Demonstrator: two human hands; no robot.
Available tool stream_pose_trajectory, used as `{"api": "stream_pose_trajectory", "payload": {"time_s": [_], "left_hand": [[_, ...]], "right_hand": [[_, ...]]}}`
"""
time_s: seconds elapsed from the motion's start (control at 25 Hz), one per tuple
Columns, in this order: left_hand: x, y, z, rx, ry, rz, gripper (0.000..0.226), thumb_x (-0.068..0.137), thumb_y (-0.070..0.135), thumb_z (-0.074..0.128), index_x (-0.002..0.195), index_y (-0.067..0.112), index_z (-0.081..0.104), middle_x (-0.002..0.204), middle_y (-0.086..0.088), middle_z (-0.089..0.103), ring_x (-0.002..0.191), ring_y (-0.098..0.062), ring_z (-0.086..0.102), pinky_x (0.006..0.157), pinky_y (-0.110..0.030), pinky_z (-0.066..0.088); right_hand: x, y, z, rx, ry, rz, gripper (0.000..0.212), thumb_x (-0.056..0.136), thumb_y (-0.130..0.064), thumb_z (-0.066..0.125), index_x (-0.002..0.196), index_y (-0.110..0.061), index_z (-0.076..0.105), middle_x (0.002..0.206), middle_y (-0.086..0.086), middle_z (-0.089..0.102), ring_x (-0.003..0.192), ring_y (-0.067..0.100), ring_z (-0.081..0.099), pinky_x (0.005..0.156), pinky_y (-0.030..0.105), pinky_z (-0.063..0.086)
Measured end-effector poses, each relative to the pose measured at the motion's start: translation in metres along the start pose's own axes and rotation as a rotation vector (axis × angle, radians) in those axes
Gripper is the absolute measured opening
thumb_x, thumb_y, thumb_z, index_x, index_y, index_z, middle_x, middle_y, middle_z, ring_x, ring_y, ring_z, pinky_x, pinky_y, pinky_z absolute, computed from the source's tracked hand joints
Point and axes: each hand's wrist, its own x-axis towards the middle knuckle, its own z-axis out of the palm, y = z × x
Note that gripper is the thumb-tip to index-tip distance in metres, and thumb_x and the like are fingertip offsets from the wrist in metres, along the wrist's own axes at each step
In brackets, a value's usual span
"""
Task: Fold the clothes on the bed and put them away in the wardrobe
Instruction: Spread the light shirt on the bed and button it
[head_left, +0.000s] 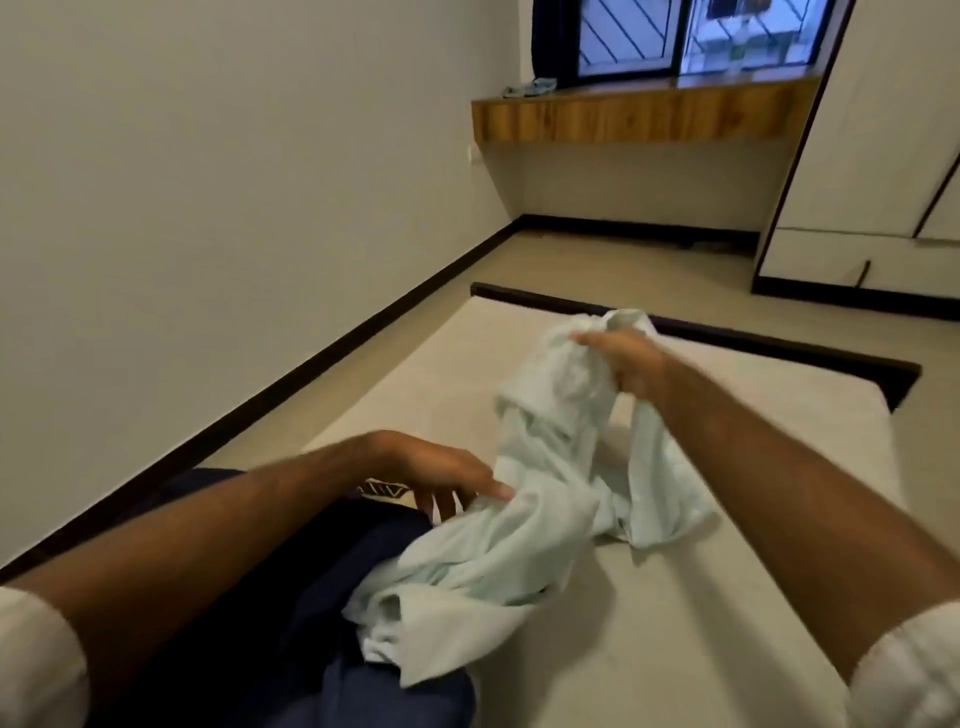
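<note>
A crumpled pale mint-white garment (524, 551) lies across the bed (727, 597), with one end lifted. My right hand (631, 364) grips that raised end in a fist above the mattress. My left hand (441, 470) reaches in from the left, fingers extended and touching the garment's middle fold. Under my left forearm lies a dark navy garment (291, 623) with a printed patch showing near my fingers. The wardrobe (878, 156), white with dark trim, stands at the far right with its doors closed.
A wooden ledge (634, 114) runs under the window at the back, with a small bluish cloth (535, 87) on it. The wall runs along the left of the bed. A floor strip (623, 265) lies between the bed's foot and the wardrobe.
</note>
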Motion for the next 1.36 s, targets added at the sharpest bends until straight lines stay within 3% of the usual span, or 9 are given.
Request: {"api": "stream_pose_trajectory", "payload": {"time_s": [0.12, 0.2, 0.36, 0.48, 0.6, 0.76, 0.96, 1.08, 1.36], "left_hand": [[0.025, 0.022, 0.022, 0.228, -0.019, -0.037, 0.063, 0.095, 0.038, 0.064, 0.145, 0.012, 0.035, 0.135, -0.008, 0.051, 0.11, -0.025, 0.062, 0.081, -0.036, 0.057], [0.04, 0.023, 0.037, 0.302, -0.04, 0.048, 0.082, 0.088, 0.041, 0.068, 0.152, 0.017, 0.022, 0.148, -0.007, 0.041, 0.131, -0.025, 0.049, 0.105, -0.043, 0.047], [0.026, 0.03, 0.067, 0.041, 0.062, 0.198, 0.08, 0.096, 0.012, 0.058, 0.157, 0.026, 0.009, 0.157, -0.002, 0.028, 0.141, -0.018, 0.036, 0.113, -0.032, 0.038], [-0.014, 0.035, 0.085, -0.104, 0.267, 0.265, 0.063, 0.1, 0.024, 0.054, 0.152, 0.018, 0.018, 0.145, -0.004, 0.039, 0.126, -0.015, 0.045, 0.093, -0.014, 0.045], [-0.055, 0.016, 0.091, 0.234, 0.399, 0.155, 0.055, 0.099, 0.051, 0.05, 0.139, 0.02, 0.027, 0.127, 0.001, 0.048, 0.104, -0.011, 0.054, 0.076, -0.016, 0.043], [-0.102, -0.012, 0.067, 0.486, 0.392, -0.023, 0.067, 0.078, 0.076, 0.052, 0.127, 0.033, 0.036, 0.122, 0.0, 0.058, 0.101, -0.02, 0.057, 0.088, -0.033, 0.043], [-0.164, -0.044, 0.047, 0.506, 0.468, -0.005, 0.065, 0.072, 0.054, 0.082, 0.123, 0.033, 0.047, 0.116, 0.009, 0.063, 0.104, -0.01, 0.061, 0.091, -0.026, 0.048], [-0.185, -0.069, 0.038, 0.446, 0.455, -0.023, 0.079, 0.056, 0.064, 0.087, 0.119, 0.034, 0.052, 0.111, 0.014, 0.066, 0.101, -0.002, 0.064, 0.087, -0.018, 0.048], [-0.211, -0.12, 0.023, 0.585, 0.53, -0.089, 0.044, 0.081, 0.032, 0.078, 0.119, 0.032, 0.056, 0.113, 0.009, 0.065, 0.092, -0.001, 0.059, 0.075, -0.006, 0.041]], "right_hand": [[-0.055, 0.105, -0.002, -0.199, 0.001, 0.041, 0.056, 0.084, -0.052, 0.074, 0.115, -0.008, 0.059, 0.088, 0.004, 0.061, 0.068, 0.015, 0.056, 0.055, 0.026, 0.043], [-0.103, 0.154, 0.012, -0.245, -0.19, 0.063, 0.059, 0.086, -0.06, 0.067, 0.125, -0.019, 0.051, 0.11, -0.002, 0.062, 0.089, 0.013, 0.062, 0.069, 0.027, 0.05], [-0.152, 0.171, 0.047, 0.227, -0.528, 0.186, 0.064, 0.083, -0.072, 0.063, 0.136, -0.039, 0.052, 0.131, -0.008, 0.065, 0.118, 0.019, 0.063, 0.096, 0.039, 0.055], [-0.156, 0.156, 0.065, 0.328, -0.287, 0.097, 0.046, 0.096, -0.046, 0.062, 0.136, -0.024, 0.058, 0.124, 0.003, 0.071, 0.112, 0.026, 0.067, 0.099, 0.049, 0.054], [-0.162, 0.116, 0.068, 0.222, -0.099, -0.07, 0.039, 0.101, -0.034, 0.057, 0.138, -0.021, 0.054, 0.131, 0.005, 0.063, 0.12, 0.03, 0.059, 0.102, 0.052, 0.05], [-0.162, 0.062, 0.053, 0.2, -0.012, -0.219, 0.037, 0.101, -0.029, 0.056, 0.134, -0.013, 0.056, 0.125, 0.009, 0.065, 0.114, 0.028, 0.062, 0.099, 0.043, 0.052], [-0.189, 0.01, 0.04, 0.243, 0.037, -0.32, 0.031, 0.102, -0.029, 0.057, 0.128, -0.012, 0.06, 0.113, 0.009, 0.07, 0.102, 0.027, 0.069, 0.084, 0.04, 0.059], [-0.201, -0.023, 0.031, 0.297, 0.041, -0.361, 0.028, 0.102, -0.036, 0.056, 0.123, -0.017, 0.057, 0.106, 0.004, 0.069, 0.093, 0.02, 0.069, 0.069, 0.033, 0.058], [-0.176, -0.021, 0.028, 0.15, 0.208, -0.317, 0.033, 0.099, -0.04, 0.06, 0.117, -0.013, 0.055, 0.111, 0.007, 0.066, 0.092, 0.019, 0.066, 0.077, 0.037, 0.058]]}}
